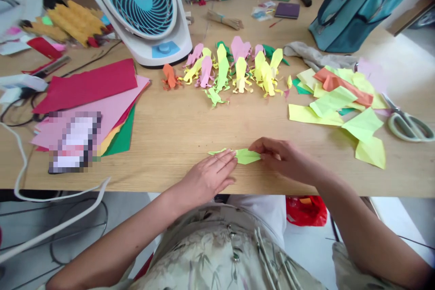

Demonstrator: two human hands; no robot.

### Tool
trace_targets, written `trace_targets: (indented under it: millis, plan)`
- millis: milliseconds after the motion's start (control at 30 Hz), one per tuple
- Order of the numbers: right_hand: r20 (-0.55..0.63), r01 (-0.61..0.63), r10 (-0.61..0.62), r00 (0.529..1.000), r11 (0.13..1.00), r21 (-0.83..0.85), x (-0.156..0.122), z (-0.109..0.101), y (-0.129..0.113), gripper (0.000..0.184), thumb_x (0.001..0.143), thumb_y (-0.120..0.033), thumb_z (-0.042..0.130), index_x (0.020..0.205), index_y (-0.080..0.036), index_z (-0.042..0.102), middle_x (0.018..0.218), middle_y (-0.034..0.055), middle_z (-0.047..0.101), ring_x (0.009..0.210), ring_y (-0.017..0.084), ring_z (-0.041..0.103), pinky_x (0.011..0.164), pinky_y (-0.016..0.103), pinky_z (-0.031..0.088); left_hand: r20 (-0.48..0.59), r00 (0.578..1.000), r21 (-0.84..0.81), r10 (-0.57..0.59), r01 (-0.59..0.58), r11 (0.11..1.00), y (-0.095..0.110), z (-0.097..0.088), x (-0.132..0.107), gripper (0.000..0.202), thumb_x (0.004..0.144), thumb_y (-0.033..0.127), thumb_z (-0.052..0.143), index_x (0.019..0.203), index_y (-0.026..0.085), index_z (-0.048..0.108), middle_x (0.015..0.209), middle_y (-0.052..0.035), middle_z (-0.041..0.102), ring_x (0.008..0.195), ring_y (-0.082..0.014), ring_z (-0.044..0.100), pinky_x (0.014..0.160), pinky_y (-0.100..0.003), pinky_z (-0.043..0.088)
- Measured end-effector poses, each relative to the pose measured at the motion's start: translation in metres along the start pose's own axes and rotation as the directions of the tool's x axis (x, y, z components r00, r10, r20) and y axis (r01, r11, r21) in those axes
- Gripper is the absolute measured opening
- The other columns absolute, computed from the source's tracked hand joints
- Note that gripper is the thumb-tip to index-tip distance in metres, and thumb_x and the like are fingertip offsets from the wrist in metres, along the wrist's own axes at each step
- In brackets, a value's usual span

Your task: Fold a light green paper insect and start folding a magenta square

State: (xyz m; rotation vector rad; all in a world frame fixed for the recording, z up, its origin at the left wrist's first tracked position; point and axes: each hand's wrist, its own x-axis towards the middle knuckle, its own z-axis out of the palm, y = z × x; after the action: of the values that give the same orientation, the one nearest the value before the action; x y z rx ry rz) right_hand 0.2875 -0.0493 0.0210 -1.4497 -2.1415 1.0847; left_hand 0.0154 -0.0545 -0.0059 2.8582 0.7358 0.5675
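Observation:
A narrow, folded piece of light green paper [247,156] lies on the table near its front edge. My left hand [215,170] rests flat over its left part, fingers stretched out, so that stretch is hidden. At the paper's right end, my right hand [277,156] has thumb and fingertips closed on the tip. Beyond the hands stands a group of folded paper frogs in yellow, pink, green and orange; a small green one [215,97] sits closest to me, and an orange one [171,76] stands at the left.
Coloured paper sheets [91,84] and a blurred-out object [75,142] lie left. A white fan [163,50] stands behind. Paper scraps [316,114] and scissors [408,122] are at right, with a teal bag [356,13] farther back. A white cable [23,158] hangs over the front edge.

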Motion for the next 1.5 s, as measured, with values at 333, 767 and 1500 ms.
trace_targets:
  millis: [333,767,1500]
  plan:
    - [-0.152,0.314,-0.341,0.928,0.933,-0.178,-0.026,0.022,0.001,0.024,0.096,-0.010,0.051,0.115,-0.021,0.062,0.100,0.0060,0.069,0.091,0.018,0.063,0.082,0.032,0.048,0.048,0.994,-0.088,0.094,-0.090,0.992,-0.017,-0.006,0.001,0.044,0.099,0.027,0.055,0.140,0.011,0.051,0.142,-0.0172,0.058,0.137,-0.0261,0.053,0.112,-0.044,0.050]
    - [-0.134,0.422,-0.580,0.804,0.714,-0.559,-0.029,0.032,0.006,0.024,0.096,-0.011,0.053,0.115,-0.019,0.064,0.106,0.0115,0.067,0.087,0.020,0.059,0.075,0.035,0.049,0.110,0.989,-0.068,0.095,-0.088,0.994,-0.018,-0.011,0.002,0.045,0.098,0.030,0.057,0.140,0.013,0.053,0.144,-0.0135,0.058,0.141,-0.0290,0.048,0.115,-0.049,0.046]
    - [-0.154,0.392,-0.566,0.810,0.718,-0.574,-0.026,0.043,0.002,0.019,0.099,-0.012,0.048,0.099,-0.015,0.066,0.095,0.0100,0.068,0.080,0.018,0.061,0.071,0.033,0.051,0.138,0.990,-0.020,0.020,-0.017,1.000,-0.007,-0.008,-0.006,0.052,0.095,0.036,0.061,0.140,0.011,0.052,0.147,-0.0158,0.054,0.142,-0.0286,0.047,0.115,-0.046,0.045]
